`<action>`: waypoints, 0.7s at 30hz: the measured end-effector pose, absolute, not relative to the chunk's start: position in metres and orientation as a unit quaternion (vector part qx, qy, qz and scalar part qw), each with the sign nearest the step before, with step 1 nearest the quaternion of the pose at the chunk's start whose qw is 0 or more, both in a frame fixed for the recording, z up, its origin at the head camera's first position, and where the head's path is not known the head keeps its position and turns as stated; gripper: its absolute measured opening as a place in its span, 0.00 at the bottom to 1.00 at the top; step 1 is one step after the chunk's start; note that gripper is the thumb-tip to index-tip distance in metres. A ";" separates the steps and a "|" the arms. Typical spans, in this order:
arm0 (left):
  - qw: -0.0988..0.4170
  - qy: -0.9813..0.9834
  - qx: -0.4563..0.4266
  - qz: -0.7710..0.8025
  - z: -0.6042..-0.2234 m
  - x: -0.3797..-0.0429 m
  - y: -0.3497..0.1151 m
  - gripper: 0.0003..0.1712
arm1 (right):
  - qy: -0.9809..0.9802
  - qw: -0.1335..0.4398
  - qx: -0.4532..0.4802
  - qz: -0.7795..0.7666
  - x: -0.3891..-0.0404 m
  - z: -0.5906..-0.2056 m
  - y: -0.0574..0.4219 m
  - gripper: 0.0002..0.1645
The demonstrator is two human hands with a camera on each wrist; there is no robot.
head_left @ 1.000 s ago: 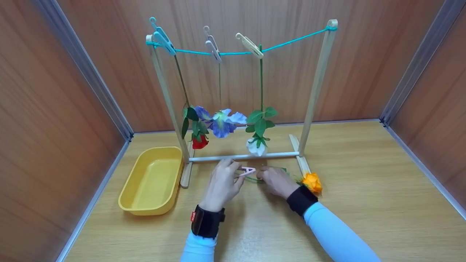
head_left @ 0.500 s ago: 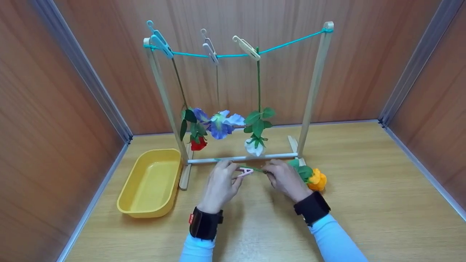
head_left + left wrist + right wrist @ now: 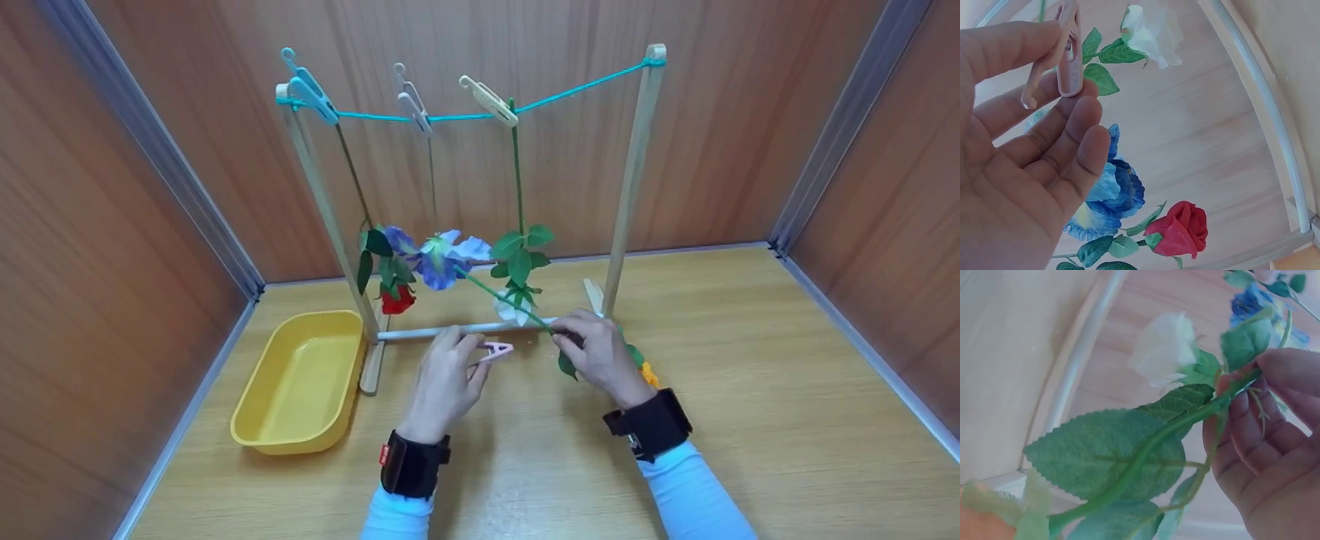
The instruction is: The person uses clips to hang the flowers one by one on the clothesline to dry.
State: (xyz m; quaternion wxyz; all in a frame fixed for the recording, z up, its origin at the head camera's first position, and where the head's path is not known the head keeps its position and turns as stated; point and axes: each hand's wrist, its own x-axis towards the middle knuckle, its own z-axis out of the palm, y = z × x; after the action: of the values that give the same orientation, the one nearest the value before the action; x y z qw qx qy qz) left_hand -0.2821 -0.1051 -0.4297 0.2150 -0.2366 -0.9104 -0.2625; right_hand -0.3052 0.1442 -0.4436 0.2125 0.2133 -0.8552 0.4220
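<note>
My left hand (image 3: 448,379) pinches a pink clothespin (image 3: 1071,62) between thumb and fingers, in front of the rack's lower bar. My right hand (image 3: 600,356) grips the green stem (image 3: 501,298) of an orange flower (image 3: 649,373). Its stem points up and left, crossing in front of the hanging flowers, while the bloom is partly hidden behind the wrist. Large leaves (image 3: 1117,444) show along the stem in the right wrist view. Hanging head down beyond the hands are a red rose (image 3: 397,300), a blue-purple flower (image 3: 439,259) and a white rose (image 3: 513,307).
A wooden rack with a right post (image 3: 631,180) carries a turquoise string (image 3: 581,88). Blue (image 3: 312,94), grey (image 3: 412,105) and cream (image 3: 491,101) clothespins clip the flowers to it. A yellow tub (image 3: 296,382) stands left of the rack. Wood-grain walls enclose the table.
My right hand has lifted the orange flower's stem off to the right, swinging its end upward and away from the clothespin. My left hand stays nearly in place with the clothespin. The view shifts slightly.
</note>
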 end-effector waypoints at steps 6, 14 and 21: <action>0.217 -0.910 -0.236 -0.263 -0.426 -0.280 -0.103 0.15 | -0.828 0.215 0.202 0.477 -0.307 -0.438 0.151 0.07; 0.236 -0.905 -0.262 -0.238 -0.418 -0.276 -0.099 0.13 | -0.800 0.204 0.183 0.534 -0.309 -0.434 0.160 0.06; 0.249 -0.901 -0.299 -0.193 -0.390 -0.278 -0.094 0.13 | -0.773 0.193 0.162 0.583 -0.318 -0.429 0.170 0.06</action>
State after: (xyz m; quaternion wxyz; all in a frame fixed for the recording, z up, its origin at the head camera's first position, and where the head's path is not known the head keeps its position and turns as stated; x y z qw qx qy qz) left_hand -0.2777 -0.0936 -0.3902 0.2486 -0.2985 -0.9010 -0.1933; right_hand -0.3183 0.1705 -0.4292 0.1928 0.1624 -0.7726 0.5827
